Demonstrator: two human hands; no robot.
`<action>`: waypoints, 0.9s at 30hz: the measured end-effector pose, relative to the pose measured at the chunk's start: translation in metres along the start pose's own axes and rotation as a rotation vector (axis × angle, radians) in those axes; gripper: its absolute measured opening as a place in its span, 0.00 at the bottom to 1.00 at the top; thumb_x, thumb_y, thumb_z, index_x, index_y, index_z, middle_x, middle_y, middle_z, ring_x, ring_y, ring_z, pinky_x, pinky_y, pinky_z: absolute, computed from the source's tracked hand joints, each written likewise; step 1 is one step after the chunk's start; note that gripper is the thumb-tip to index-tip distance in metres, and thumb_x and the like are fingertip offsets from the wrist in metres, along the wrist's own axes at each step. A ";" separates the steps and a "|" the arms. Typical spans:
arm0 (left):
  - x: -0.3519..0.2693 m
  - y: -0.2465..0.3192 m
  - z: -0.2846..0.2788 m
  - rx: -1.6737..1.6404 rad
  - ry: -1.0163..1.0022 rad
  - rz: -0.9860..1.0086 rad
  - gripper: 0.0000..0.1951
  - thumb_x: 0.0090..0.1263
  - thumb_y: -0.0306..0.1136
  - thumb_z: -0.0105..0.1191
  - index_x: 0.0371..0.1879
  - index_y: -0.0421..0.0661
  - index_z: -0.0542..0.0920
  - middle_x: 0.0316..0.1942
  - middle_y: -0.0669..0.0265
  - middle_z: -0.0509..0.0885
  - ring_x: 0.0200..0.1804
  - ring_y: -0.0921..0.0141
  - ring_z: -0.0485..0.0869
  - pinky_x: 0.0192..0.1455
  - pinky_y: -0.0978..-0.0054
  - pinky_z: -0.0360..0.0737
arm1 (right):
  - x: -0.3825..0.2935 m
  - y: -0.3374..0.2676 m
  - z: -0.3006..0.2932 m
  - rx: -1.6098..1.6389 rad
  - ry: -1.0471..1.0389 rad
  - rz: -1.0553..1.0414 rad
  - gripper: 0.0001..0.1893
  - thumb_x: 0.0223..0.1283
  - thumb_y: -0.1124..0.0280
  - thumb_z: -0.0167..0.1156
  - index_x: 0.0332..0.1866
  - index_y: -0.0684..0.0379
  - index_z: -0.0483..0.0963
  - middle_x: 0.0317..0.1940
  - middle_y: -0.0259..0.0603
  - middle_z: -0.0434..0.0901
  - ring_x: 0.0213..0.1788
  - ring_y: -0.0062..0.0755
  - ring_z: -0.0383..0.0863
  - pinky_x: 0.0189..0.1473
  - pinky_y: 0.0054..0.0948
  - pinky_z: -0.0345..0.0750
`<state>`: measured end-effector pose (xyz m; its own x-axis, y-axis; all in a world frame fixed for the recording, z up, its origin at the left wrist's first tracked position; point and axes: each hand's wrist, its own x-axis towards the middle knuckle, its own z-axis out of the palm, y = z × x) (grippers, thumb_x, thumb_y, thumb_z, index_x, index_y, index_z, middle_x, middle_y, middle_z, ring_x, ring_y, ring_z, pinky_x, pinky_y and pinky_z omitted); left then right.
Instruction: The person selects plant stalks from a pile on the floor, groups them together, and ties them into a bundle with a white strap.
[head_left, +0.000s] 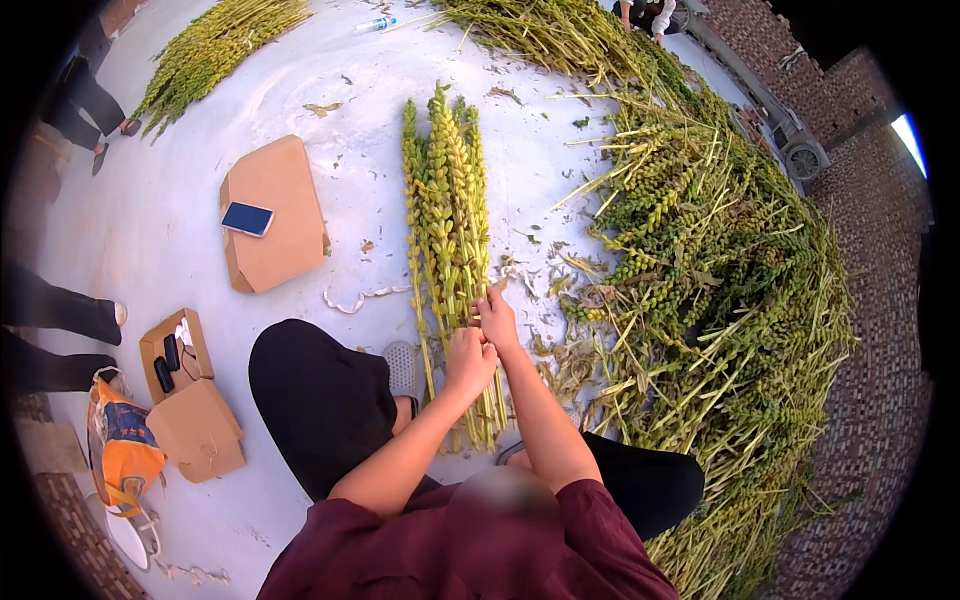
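Note:
A bundle of cut sesame stalks (448, 187), thick with green and yellow pods, lies on the pale floor between my feet, pod ends pointing away. My right hand (496, 319) grips stalks at the bundle's right side, with a dry leaf by its fingertips. Just below it, almost touching, my left hand (471, 361) is curled over the stalks; its fingertips are hidden, so what it pinches cannot be told. A white cloth strip (360, 302) runs across the floor and passes beneath the bundle.
A large heap of sesame stalks (712, 300) spreads along my right. To the left lie a flattened cardboard box (274, 195) with a phone (247, 219) on it, an open carton (176, 352) and an orange bag (124, 450). People's legs (64, 326) stand farther left.

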<state>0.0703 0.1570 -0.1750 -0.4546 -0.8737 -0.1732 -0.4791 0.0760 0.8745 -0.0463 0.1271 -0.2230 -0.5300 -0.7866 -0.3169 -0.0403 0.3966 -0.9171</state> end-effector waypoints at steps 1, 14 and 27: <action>0.004 -0.012 0.009 -0.004 0.078 0.034 0.11 0.62 0.31 0.55 0.40 0.40 0.73 0.48 0.54 0.75 0.53 0.54 0.72 0.56 0.59 0.70 | 0.003 0.010 0.003 0.000 -0.059 0.038 0.21 0.69 0.74 0.47 0.66 0.67 0.62 0.35 0.41 0.81 0.32 0.24 0.79 0.32 0.25 0.79; 0.082 -0.034 0.026 -0.151 0.590 -0.202 0.19 0.64 0.32 0.52 0.54 0.40 0.69 0.59 0.50 0.68 0.63 0.52 0.64 0.67 0.54 0.60 | 0.013 0.026 -0.009 -0.578 0.141 -0.314 0.14 0.65 0.69 0.53 0.50 0.63 0.78 0.41 0.55 0.81 0.47 0.51 0.80 0.49 0.42 0.76; 0.248 -0.155 0.018 0.089 0.937 -0.423 0.13 0.65 0.26 0.48 0.49 0.42 0.73 0.53 0.54 0.73 0.58 0.54 0.70 0.61 0.56 0.66 | 0.226 -0.051 -0.122 -0.285 0.068 -0.139 0.13 0.69 0.74 0.48 0.52 0.60 0.77 0.41 0.36 0.83 0.38 0.21 0.83 0.36 0.23 0.78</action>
<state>0.0180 -0.0631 -0.3618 0.5133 -0.8582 -0.0034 -0.5349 -0.3230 0.7808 -0.2675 -0.0127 -0.2185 -0.5578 -0.8129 -0.1676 -0.3465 0.4116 -0.8429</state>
